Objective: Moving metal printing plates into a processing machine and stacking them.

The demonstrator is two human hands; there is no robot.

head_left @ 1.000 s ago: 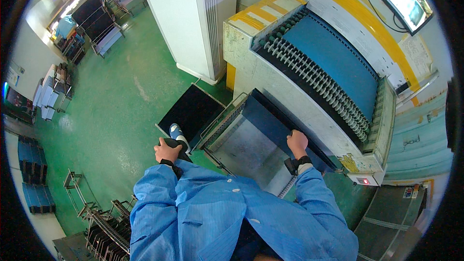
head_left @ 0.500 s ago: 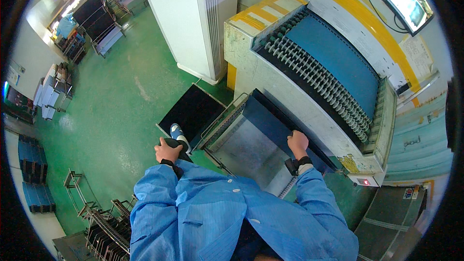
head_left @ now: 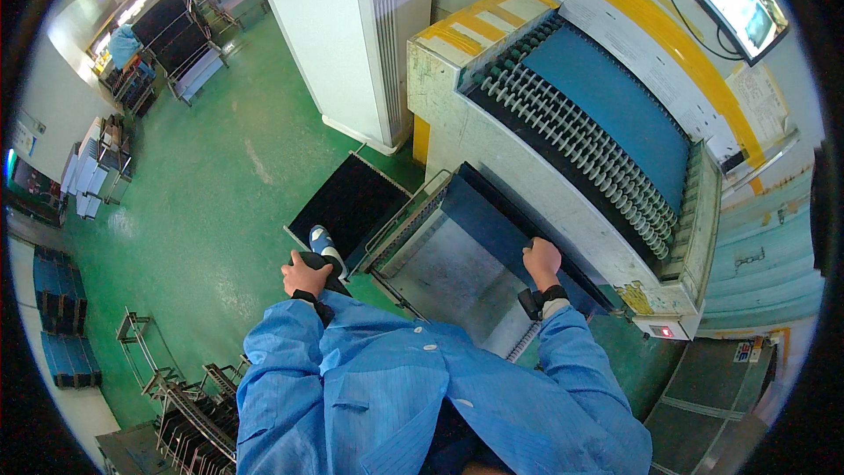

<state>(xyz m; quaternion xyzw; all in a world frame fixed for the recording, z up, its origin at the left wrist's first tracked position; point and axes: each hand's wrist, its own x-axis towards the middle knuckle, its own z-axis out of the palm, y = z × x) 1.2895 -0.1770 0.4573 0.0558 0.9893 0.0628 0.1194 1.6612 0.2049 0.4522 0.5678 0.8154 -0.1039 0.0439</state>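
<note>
My right hand (head_left: 542, 260) is closed in a fist at the upper edge of dark blue panels (head_left: 482, 218) leaning in a metal rack cart (head_left: 406, 227). Whatever its fingers hold is hidden. Over to the left, my left hand (head_left: 306, 275) curls against a dark rounded thing (head_left: 315, 259) just behind my blue and white shoe (head_left: 322, 239); what that thing is cannot be made out. A grey metallic surface (head_left: 448, 273) lies inside the cart, below the panels. Beyond my shoe sits a flat black panel (head_left: 353, 204) with a metal frame edge.
A roller conveyor machine (head_left: 571, 145) carrying a blue panel (head_left: 611, 105) stands along the right. Beside it rises a tall white cabinet (head_left: 330, 35). Metal racks (head_left: 180, 405) occupy the lower left, and stacked blue panels (head_left: 61, 299) line the left wall. Green floor (head_left: 207, 211) spreads between.
Both hands, the cart and the panels stay where they were. Far off at the upper left, a figure in light blue has shifted slightly.
</note>
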